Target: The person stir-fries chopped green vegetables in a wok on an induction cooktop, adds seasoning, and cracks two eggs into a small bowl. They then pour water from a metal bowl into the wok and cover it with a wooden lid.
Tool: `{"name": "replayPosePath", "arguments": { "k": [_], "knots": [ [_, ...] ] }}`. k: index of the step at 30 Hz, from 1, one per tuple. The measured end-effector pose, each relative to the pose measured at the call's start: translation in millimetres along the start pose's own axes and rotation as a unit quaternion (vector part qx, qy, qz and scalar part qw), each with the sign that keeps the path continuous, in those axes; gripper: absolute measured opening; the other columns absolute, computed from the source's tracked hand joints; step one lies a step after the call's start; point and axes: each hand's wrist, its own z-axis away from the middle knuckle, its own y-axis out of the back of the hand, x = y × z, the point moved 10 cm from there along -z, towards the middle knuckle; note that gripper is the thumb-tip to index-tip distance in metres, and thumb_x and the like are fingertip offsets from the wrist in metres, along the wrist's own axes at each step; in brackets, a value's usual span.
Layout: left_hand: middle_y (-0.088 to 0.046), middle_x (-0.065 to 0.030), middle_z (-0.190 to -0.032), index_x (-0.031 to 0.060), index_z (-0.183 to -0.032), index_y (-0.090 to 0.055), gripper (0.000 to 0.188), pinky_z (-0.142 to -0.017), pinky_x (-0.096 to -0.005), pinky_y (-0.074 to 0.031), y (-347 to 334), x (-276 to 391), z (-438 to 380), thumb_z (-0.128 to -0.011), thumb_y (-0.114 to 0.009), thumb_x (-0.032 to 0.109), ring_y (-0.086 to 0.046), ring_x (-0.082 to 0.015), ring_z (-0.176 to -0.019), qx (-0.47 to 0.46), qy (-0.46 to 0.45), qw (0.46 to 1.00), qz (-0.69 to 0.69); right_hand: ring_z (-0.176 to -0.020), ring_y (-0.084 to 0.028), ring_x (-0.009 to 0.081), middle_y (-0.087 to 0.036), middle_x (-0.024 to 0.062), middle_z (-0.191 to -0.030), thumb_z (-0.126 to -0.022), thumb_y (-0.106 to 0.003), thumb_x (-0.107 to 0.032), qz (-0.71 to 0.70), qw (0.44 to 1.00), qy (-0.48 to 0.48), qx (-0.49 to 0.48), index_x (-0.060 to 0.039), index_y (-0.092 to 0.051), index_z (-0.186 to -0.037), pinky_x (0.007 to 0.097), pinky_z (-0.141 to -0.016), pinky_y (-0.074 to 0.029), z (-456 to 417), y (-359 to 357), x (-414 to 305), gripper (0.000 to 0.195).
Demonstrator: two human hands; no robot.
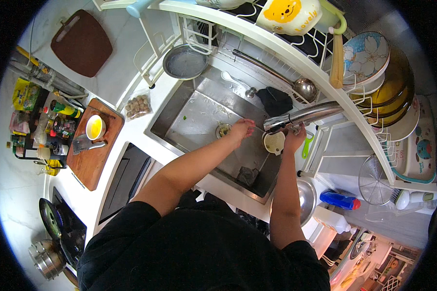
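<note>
My left hand [243,128] is over the stainless steel sink [200,120], fingers slightly curled, near the drain [224,130]; whether it holds anything is unclear. My right hand [295,138] is at the sink's right side, beside the head of the chrome faucet [302,115]. Something shiny, perhaps clear plastic or water, shows at its fingertips. A cream perforated strainer [274,142] lies just left of the right hand, touching or close to it. Pale food scraps lie around the drain, and a dark grey scouring pad [247,176] rests in the sink's near right corner.
A dish rack [335,40] arches over the sink's far side. A black cloth [275,100] and a green peeler [307,145] lie by the faucet. Left of the sink are a bag of brown balls [138,105] and a cutting board [91,163] with a cleaver [83,144] and bowl [95,127].
</note>
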Motion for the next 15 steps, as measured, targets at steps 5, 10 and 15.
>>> {"name": "replayPosePath", "arguments": {
  "k": [5,10,15],
  "knots": [
    [-0.065,-0.0021,-0.092,0.0118,-0.102,-0.061,0.016,-0.068,-0.0276,-0.051,-18.3,-14.1,-8.8,-0.089,-0.054,0.016,-0.06,-0.0127,-0.078,-0.013,-0.001,1.0,0.001,-0.103,-0.061,0.0304,-0.06,0.0182,-0.116,-0.076,-0.055,-0.001,-0.016,0.998,-0.007,-0.053,0.0015,-0.052,-0.126,0.0356,-0.087,-0.048,6.7,-6.2,28.6,0.05],
    [-0.063,-0.0041,-0.089,0.012,-0.099,-0.061,0.014,-0.067,-0.035,-0.052,-42.1,-32.0,-6.7,-0.092,-0.051,0.019,-0.061,-0.0173,-0.077,0.014,0.019,0.996,0.086,-0.113,-0.052,0.0302,-0.053,0.0164,-0.123,-0.084,-0.062,-0.007,-0.007,0.984,0.06,-0.17,-0.0029,-0.047,-0.13,0.0388,-0.096,-0.04,51.7,-42.7,20.4,0.048],
    [-0.062,-0.0069,-0.102,0.0067,-0.12,-0.052,0.028,-0.082,-0.0425,-0.049,-47.1,-51.4,9.4,-0.098,-0.043,0.022,-0.06,-0.0264,-0.092,0.046,0.126,0.971,0.196,-0.085,-0.058,0.0183,-0.061,0.0041,-0.095,-0.089,-0.063,-0.019,-0.419,0.825,-0.308,-0.223,-0.0066,-0.058,-0.102,0.0315,-0.073,-0.045,119.0,-119.3,26.9,0.018]
  ]
}}
